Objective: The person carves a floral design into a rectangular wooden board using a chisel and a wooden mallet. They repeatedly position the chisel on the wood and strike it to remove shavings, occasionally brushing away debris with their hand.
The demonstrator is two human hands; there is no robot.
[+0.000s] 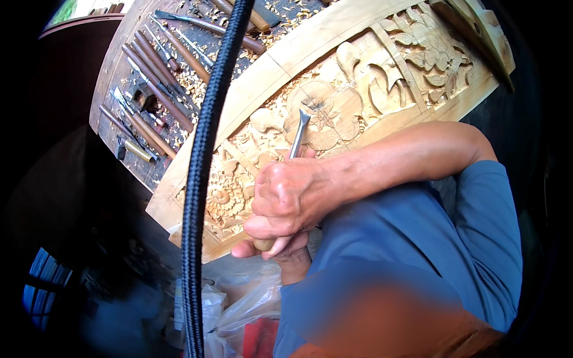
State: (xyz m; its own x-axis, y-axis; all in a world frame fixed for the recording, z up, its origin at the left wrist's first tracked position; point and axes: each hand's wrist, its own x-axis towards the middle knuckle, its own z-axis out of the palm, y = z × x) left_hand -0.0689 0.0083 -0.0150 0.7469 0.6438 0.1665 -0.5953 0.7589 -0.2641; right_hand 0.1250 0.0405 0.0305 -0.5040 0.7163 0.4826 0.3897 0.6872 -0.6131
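Note:
My right hand [289, 194] is closed around a carving chisel [298, 136]. Its steel shaft points up and away, with the flared tip over a flower outline on a carved wooden panel [325, 116]. Below the right hand, the butt of the wooden handle shows. My left hand [289, 249] is at that butt, its fingers curled about it; much of this hand is hidden behind the right one. Carved petals, leaves and scrolls stand out from the panel's sunken ground. Pencil lines mark the flower under the tip; whether the tip touches the wood I cannot tell.
Several chisels and gouges [158, 80] lie among wood shavings on the dark workbench [107, 89] beyond the panel. A long dark wooden tool [471, 39] rests across the panel's far right end. A black braided cord [206, 155] hangs close in front. Plastic bags [245, 304] sit below.

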